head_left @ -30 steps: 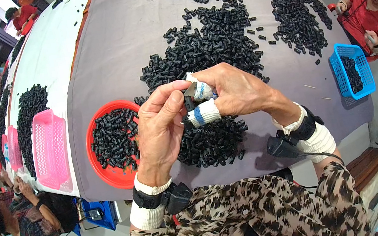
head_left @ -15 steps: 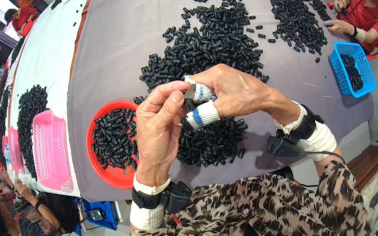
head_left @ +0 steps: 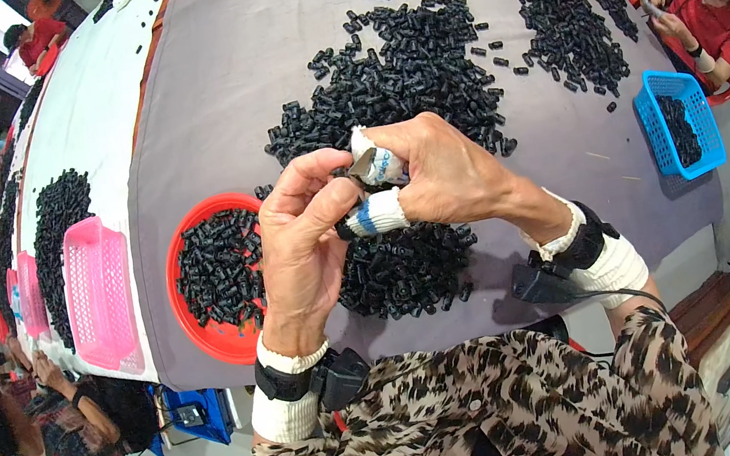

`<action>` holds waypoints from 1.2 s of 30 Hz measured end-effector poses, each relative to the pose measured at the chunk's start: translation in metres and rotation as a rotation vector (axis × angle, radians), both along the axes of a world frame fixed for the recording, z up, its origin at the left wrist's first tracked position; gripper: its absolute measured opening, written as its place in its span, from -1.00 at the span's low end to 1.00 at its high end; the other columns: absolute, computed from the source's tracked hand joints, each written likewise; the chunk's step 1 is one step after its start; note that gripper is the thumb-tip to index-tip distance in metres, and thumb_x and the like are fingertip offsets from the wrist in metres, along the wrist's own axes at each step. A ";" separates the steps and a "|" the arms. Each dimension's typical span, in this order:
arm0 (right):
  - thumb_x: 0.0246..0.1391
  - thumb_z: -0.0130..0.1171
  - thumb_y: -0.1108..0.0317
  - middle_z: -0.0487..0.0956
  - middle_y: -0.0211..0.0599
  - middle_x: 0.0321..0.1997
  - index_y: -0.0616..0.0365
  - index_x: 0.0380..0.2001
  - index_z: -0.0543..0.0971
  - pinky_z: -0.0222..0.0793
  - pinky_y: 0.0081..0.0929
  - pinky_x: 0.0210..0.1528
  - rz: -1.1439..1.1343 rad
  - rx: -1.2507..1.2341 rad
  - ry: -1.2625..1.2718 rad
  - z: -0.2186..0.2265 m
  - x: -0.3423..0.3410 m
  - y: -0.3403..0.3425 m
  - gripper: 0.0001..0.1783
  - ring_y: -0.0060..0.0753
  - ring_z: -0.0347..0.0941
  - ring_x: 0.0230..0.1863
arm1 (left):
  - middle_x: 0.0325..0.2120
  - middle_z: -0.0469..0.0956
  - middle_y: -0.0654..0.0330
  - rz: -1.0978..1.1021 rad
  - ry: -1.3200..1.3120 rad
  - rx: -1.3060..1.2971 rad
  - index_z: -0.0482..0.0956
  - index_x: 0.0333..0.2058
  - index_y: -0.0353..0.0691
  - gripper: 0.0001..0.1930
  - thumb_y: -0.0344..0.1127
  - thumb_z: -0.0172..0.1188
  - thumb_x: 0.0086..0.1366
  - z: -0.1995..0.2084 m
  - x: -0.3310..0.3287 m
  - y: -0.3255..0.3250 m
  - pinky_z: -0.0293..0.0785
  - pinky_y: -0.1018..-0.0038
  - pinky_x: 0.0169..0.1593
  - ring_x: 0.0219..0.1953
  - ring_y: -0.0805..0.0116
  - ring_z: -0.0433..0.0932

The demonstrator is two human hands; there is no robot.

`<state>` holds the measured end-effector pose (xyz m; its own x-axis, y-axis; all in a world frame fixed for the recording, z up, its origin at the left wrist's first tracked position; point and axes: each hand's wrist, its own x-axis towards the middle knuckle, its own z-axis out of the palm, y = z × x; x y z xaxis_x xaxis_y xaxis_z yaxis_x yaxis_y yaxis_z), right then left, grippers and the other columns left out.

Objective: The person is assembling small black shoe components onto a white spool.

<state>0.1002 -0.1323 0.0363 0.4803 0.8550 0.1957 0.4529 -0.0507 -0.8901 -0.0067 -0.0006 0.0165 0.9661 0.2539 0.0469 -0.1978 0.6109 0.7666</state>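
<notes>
Over the table, my left hand [head_left: 302, 229] pinches a small black plastic part [head_left: 344, 172] between thumb and forefinger; the fingers cover most of it. My right hand [head_left: 452, 169] meets it from the right, its thumb and forefinger wrapped in white cloth finger covers [head_left: 379, 212] with blue marks. Between those covered fingers sits a small grey flat piece [head_left: 362, 164] that looks like a blade, close against the black part. Below and behind both hands lies a heap of black plastic parts [head_left: 411, 269]. A red round tray [head_left: 198, 333] filled with such parts stands left of my left hand.
A larger pile of black parts [head_left: 405, 65] spreads over the grey cloth [head_left: 212, 79]. At right stands a blue basket [head_left: 708, 123], near a person in red [head_left: 703, 12]. Pink baskets [head_left: 101, 294] line the white cloth at left, where other people sit. Cables hang from my wrist devices.
My hands stay together, with small shifts of the fingers around the black part and the grey piece. The person in red at right has raised both hands off the table.
</notes>
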 end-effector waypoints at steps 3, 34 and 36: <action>-0.27 0.32 0.14 0.44 -0.21 -0.66 0.25 -0.50 0.46 0.26 -0.42 -0.55 -0.021 0.028 0.008 0.001 -0.001 -0.002 -0.60 -0.38 0.34 -0.66 | -0.34 0.52 0.22 -0.045 0.001 0.035 0.44 -0.14 -0.36 -0.75 -0.48 0.10 0.17 -0.002 0.001 0.002 0.43 0.60 -0.20 -0.33 0.51 0.50; -0.25 0.23 0.08 0.46 -0.09 -0.64 0.30 -0.61 0.42 0.26 -0.29 -0.50 0.081 -0.096 -0.094 0.010 0.008 -0.001 -0.56 -0.10 0.39 -0.60 | -0.24 0.52 0.14 -0.080 -0.029 -0.022 0.44 -0.14 -0.37 -0.74 -0.46 0.10 0.18 -0.008 0.004 0.003 0.41 0.55 -0.14 -0.21 0.43 0.50; -0.23 0.27 0.10 0.44 -0.21 -0.64 0.27 -0.54 0.44 0.25 -0.37 -0.51 0.092 -0.120 -0.103 0.007 0.009 -0.002 -0.58 -0.29 0.34 -0.60 | -0.24 0.52 0.15 -0.078 -0.021 -0.037 0.44 -0.14 -0.37 -0.74 -0.45 0.10 0.18 -0.008 0.004 0.002 0.41 0.56 -0.14 -0.22 0.44 0.50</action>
